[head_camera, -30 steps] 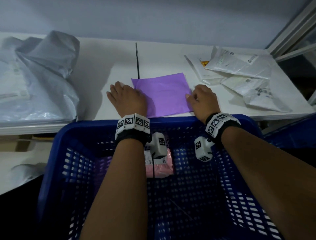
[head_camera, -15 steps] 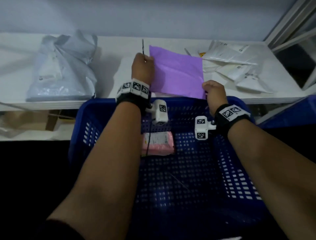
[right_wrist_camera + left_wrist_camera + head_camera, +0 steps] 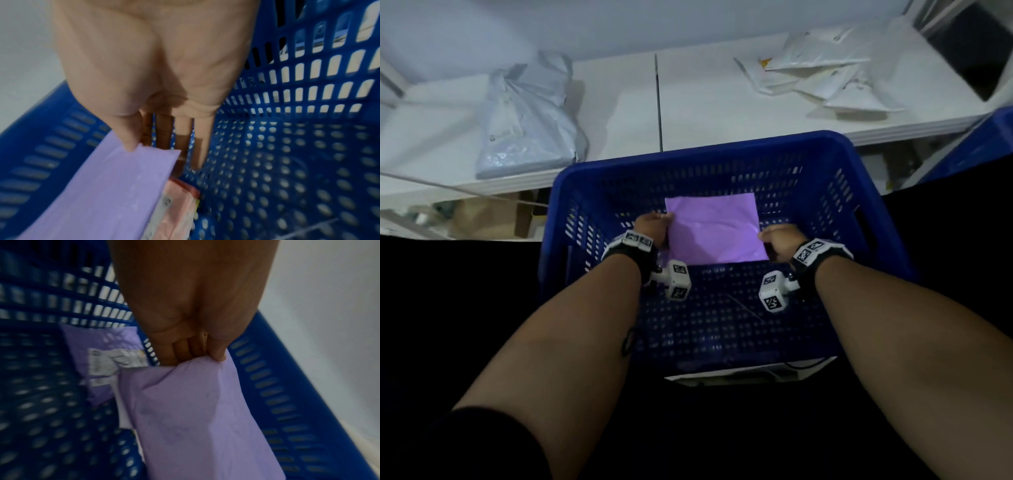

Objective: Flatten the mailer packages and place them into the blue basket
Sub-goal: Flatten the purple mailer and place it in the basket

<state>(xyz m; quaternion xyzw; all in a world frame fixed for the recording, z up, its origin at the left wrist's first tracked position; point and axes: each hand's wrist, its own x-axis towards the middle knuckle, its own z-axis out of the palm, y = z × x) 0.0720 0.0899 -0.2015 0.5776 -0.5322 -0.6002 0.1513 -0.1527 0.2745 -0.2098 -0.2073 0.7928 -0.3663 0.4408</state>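
Observation:
A flat purple mailer [image 3: 714,233] hangs low inside the blue basket [image 3: 876,212], toward its far wall. My left hand [image 3: 654,224] pinches the mailer's left corner between thumb and curled fingers [image 3: 185,352]. My right hand [image 3: 774,238] holds the right edge, thumb [image 3: 129,139] on top and fingers underneath. A pink mailer [image 3: 176,209] with a white label [image 3: 115,363] lies on the basket floor under the purple one; the head view hides it.
A crumpled grey poly bag [image 3: 527,116] lies on the white table [image 3: 705,99] at the left. Several white mailers [image 3: 825,78] are piled at the table's back right. Another blue bin [image 3: 989,140] shows at the right edge.
Both hands lifted the purple mailer off the table and brought it down into the basket, over the pink mailer. The head view has tilted down and back.

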